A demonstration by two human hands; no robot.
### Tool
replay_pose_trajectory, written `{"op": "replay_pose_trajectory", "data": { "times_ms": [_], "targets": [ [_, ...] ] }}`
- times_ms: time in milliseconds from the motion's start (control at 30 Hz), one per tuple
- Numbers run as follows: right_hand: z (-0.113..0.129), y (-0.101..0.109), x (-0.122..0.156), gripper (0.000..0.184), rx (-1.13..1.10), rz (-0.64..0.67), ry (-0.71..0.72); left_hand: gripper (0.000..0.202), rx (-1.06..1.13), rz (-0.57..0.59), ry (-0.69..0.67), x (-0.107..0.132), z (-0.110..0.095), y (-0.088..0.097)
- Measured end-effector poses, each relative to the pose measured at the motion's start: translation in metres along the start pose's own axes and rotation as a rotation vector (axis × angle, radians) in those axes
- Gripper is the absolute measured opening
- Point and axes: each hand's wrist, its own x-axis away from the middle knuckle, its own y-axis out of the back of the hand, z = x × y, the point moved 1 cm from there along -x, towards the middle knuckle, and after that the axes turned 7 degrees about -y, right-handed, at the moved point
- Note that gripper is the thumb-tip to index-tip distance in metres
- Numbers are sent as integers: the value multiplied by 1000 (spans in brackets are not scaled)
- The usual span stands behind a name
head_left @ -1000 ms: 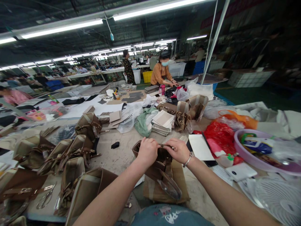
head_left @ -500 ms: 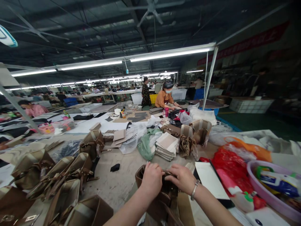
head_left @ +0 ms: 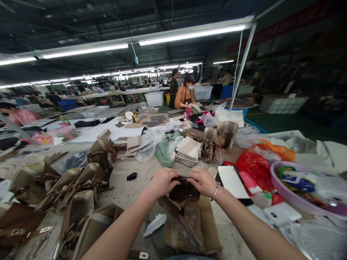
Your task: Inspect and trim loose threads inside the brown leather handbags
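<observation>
Both of my hands grip the far upper edge of a brown handbag point(head_left: 185, 198), which stands with its mouth toward me. My left hand point(head_left: 164, 182) pinches the rim on the left, its thumb inside the opening. My right hand point(head_left: 202, 181), with a bracelet at the wrist, is closed on the same rim to the right. The bag's dark inside shows between them, and a brown strap or flap hangs toward me. Under the bag lies a piece of brown cardboard point(head_left: 210, 227). A crumpled white scrap point(head_left: 155, 224) rests to its left.
Several similar brown bags point(head_left: 93, 175) crowd the left of the table, with scissors point(head_left: 40, 242) near them. Ahead stands a stack of beige panels point(head_left: 187, 150). A purple basin point(head_left: 280, 195) and red plastic bag point(head_left: 252, 168) are at right. A co-worker point(head_left: 185, 94) handles panels across the table.
My hands have moved apart along the rim, and the bag's mouth shows wider. The view has tipped downward. Across the table, the co-worker now holds a stack of panels.
</observation>
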Motion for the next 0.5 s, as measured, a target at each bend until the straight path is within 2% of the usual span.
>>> {"op": "replay_pose_trajectory", "data": {
  "times_ms": [500],
  "targets": [
    [-1, -1, -1, 29, 44, -22, -36, 19, -113, -44, 111, -18, -14, -6]
  ]
}}
